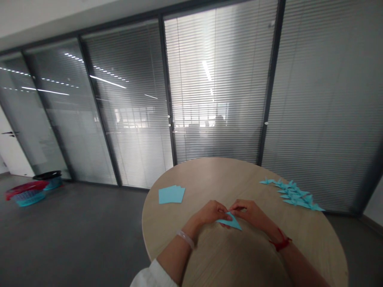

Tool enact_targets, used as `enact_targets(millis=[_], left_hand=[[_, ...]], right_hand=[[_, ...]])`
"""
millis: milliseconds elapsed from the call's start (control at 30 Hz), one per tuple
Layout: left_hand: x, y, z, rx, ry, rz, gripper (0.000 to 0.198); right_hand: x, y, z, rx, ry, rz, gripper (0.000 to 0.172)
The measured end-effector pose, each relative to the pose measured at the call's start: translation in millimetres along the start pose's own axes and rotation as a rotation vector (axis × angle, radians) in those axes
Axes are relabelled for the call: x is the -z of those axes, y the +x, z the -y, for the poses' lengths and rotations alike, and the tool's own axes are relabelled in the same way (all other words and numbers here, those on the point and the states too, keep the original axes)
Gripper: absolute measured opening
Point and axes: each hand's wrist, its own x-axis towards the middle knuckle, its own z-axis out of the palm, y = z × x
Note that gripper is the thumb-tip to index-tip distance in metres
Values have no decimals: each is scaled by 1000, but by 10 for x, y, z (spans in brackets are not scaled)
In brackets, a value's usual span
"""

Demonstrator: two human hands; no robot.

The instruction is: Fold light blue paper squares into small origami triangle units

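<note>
Far left, a white door (10, 153) with a dark lever handle (10, 133) meets the glass partition (218, 79), which has slatted blinds and runs across the back of the room. On the grey floor (80, 227) near the partition, a red-rimmed basket (26, 193) with a teal body sits just beside a black-rimmed teal bin (49, 179). The round wooden desk (194, 179) is in front of the partition, and a small stack of blue paper squares (171, 194) lies on its left part, slightly fanned. Moving right, a white sleeve (152, 275) shows at the bottom edge, and a pale bracelet (185, 238) circles the left wrist. The left hand (211, 212) and right hand (248, 212) are together at mid-desk, fingertips meeting and pinching the top corner of a folded blue paper triangle (231, 221). Cannot tell if the triangle touches the desk. A red cord (280, 240) is tied on the right wrist. Further right, a loose pile of folded blue paper pieces (295, 195) lies overlapping on the desk, apart from the right hand.
</note>
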Motion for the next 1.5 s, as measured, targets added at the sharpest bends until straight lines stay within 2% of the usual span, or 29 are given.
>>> enact_targets(millis=[167, 467, 1000, 1100, 1233, 1400, 1500], left_hand=[[4, 0, 7, -15, 4, -9, 37], [6, 46, -5, -30, 224, -157, 41], [-9, 82, -32, -73, 407, -207, 38], [-2, 95, 1, -89, 402, -208, 38], [21, 109, 46, -143, 356, -290, 39], [41, 126, 67, -139, 188, -344, 33], [41, 131, 65, -125, 178, -366, 31]], right_hand=[[-49, 19, -10, -41, 4, -53, 16], [-93, 37, -2, -122, 9, -83, 22], [-106, 55, -61, -131, -9, -149, 22], [-90, 56, -76, -152, 44, -116, 23], [-66, 59, -70, -164, 89, -116, 28], [-64, 61, -75, -139, 37, -142, 26], [-69, 62, -85, -132, -22, -179, 22]])
